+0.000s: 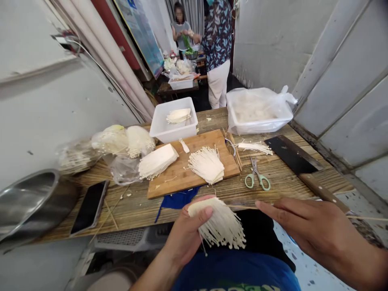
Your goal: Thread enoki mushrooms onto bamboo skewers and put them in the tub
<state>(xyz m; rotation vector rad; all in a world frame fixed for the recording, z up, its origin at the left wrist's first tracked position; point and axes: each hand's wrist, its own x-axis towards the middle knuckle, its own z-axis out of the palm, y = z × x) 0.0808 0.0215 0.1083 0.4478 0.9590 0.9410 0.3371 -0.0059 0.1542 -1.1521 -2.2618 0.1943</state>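
Right hand (315,228): holding thin stick (368,218) at edge of enoki fan (222,224), gripped by left hand (180,238). Apparently done: one skewered bunch (177,116), in white tub (182,133). Remaining: enoki portions (207,165) on cutting board (171,186).

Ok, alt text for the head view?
The person's left hand holds a fanned enoki bunch; the right hand holds a thin stick toward its edge. Beyond, a wooden cutting board bears more enoki, with green-handled scissors and a cleaver to its right.
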